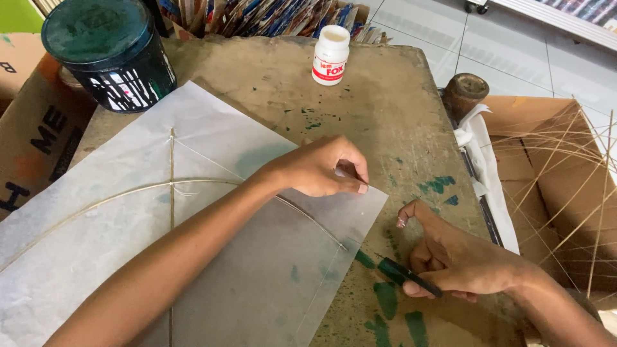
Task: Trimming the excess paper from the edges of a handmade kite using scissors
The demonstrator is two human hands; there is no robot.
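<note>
Pinching the white paper sheet corner with left hand at the table edge — right hand gripping a dark cutter beside it — trimming step, needing taut paper.

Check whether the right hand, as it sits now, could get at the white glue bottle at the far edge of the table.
Probably yes. The right hand holds a dark tool, but the stained tabletop between it and the glue bottle looks bare.

White paper sheet, green-stained brown table (white glue bottle, red label)
</note>
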